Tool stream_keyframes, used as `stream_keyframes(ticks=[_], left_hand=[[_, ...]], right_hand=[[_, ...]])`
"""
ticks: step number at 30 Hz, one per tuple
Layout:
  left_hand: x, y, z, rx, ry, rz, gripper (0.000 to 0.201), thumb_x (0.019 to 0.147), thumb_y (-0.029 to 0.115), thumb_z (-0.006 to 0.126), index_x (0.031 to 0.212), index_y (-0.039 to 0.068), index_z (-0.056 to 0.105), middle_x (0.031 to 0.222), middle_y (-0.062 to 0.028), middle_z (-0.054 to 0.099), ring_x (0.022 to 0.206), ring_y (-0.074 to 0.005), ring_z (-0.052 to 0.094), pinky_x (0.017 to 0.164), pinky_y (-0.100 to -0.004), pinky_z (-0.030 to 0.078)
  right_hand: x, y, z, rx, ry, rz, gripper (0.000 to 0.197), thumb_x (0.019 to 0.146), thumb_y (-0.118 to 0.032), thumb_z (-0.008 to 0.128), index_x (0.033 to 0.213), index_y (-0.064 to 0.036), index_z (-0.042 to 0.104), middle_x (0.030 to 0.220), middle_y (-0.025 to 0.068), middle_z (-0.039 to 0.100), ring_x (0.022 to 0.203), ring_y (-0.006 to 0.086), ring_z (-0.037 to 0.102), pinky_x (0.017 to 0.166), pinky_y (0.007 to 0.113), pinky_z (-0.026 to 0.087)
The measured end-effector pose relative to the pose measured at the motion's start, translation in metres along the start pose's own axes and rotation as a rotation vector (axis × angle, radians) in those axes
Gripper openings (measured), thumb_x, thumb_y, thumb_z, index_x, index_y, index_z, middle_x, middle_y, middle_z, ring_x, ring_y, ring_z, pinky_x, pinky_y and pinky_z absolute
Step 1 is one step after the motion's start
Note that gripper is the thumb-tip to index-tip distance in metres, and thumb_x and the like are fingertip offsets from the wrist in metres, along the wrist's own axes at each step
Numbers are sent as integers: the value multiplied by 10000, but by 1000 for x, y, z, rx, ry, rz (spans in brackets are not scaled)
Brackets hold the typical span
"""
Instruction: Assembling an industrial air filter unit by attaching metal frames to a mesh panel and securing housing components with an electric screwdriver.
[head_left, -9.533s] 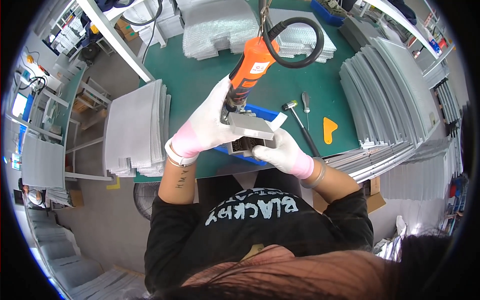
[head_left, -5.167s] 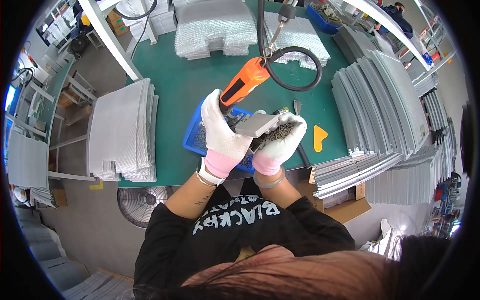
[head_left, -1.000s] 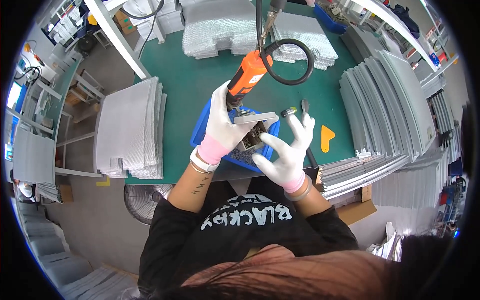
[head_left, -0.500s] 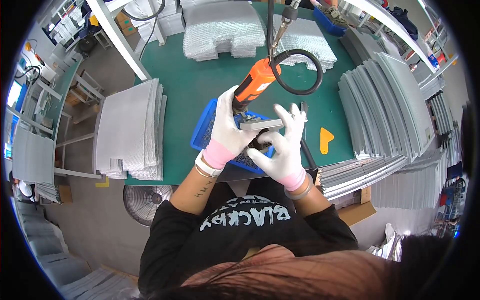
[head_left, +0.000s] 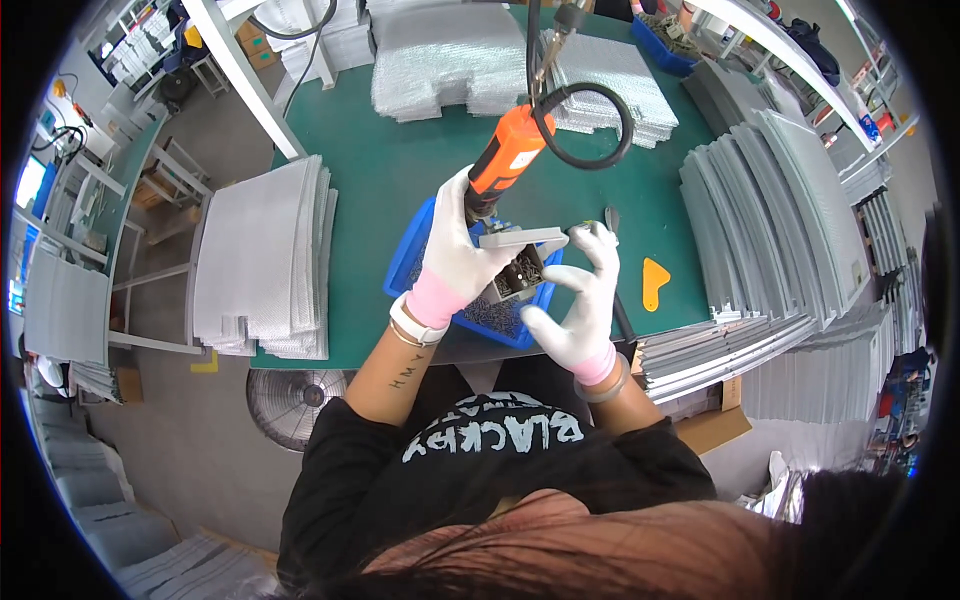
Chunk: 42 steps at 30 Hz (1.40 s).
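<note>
My left hand (head_left: 455, 255), in a white glove with a pink cuff, is closed on a light grey metal part (head_left: 522, 237), its thumb pressing beneath the flat strip. Just beyond, an orange and black electric screwdriver (head_left: 508, 155) hangs at a slant, its lower end beside my left fingers; whether they also grip it is hidden. Under the strip is a small grey box (head_left: 518, 275) with screws in it. My right hand (head_left: 580, 300), gloved alike, is right beside this box, fingers curved and thumb apart from the forefinger. A blue tray (head_left: 400, 262) of small dark screws lies below both hands.
Stacked grey panels (head_left: 260, 255) stand at left, more panels (head_left: 770, 220) at right. Bubble-wrapped stacks (head_left: 450, 60) lie at the back of the green table (head_left: 380, 150). A yellow scraper (head_left: 654, 283) lies at right, a blue bin (head_left: 662, 48) far right. A black cable loop (head_left: 622, 125) hangs overhead.
My right hand has drawn back to the right from the small box, its thumb and forefinger now apart. The grey part has tilted, showing the box's screws. The screwdriver has shifted slightly left.
</note>
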<state>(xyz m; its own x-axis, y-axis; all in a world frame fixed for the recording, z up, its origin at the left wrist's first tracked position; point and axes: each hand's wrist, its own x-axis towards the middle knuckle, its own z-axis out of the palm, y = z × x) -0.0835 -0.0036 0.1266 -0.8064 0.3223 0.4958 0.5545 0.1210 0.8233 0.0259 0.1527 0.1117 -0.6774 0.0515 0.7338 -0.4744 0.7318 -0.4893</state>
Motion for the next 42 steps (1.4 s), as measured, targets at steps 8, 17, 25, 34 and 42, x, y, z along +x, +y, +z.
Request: stream_keyframes(ticks=[8, 17, 25, 34, 42], left_hand=[[20, -9, -23, -427, -270, -273, 716, 755, 18, 762, 1384, -13, 422, 1211, -81, 560, 1122, -153, 547, 1014, -321, 423], [35, -19, -26, -319, -258, -199, 722, 754, 24, 762, 1391, -8, 425, 1230, -77, 568, 1126, -155, 556, 1022, -320, 427], [32, -22, -29, -414, -254, -287, 714, 750, 37, 765, 1382, -4, 435, 1199, -63, 564, 1120, -142, 538, 1016, -327, 426], [25, -14, -26, -286, -216, -238, 700, 743, 49, 770, 1366, 2, 453, 1165, -64, 558, 1081, -148, 545, 993, -312, 433], [26, -28, -24, -211, -86, -157, 736, 738, 89, 799, 1373, -12, 440, 1187, -88, 558, 1080, -166, 556, 992, -317, 445]], right_hand=[[-14, 22, 10, -3, 280, 183, 273, 744, 53, 635, 995, -42, 585, 1106, 162, 563, 1029, 335, 565, 926, 431, 446], [-6, 49, 38, -174, -887, -12, 444, 735, -190, 724, 1165, -119, 634, 1008, 126, 634, 894, 338, 636, 775, 462, 517], [-8, 55, 77, -239, -1239, 43, 784, 670, -208, 790, 1401, -256, 507, 1351, 99, 548, 1123, 323, 617, 934, 406, 515], [-14, 55, 92, -174, -1326, -83, 235, 806, -66, 587, 1026, -79, 666, 924, 188, 666, 910, 381, 667, 804, 456, 532], [-12, 59, 91, -161, -1224, -11, 150, 775, -128, 622, 862, -29, 692, 871, 196, 675, 864, 393, 661, 797, 454, 533]])
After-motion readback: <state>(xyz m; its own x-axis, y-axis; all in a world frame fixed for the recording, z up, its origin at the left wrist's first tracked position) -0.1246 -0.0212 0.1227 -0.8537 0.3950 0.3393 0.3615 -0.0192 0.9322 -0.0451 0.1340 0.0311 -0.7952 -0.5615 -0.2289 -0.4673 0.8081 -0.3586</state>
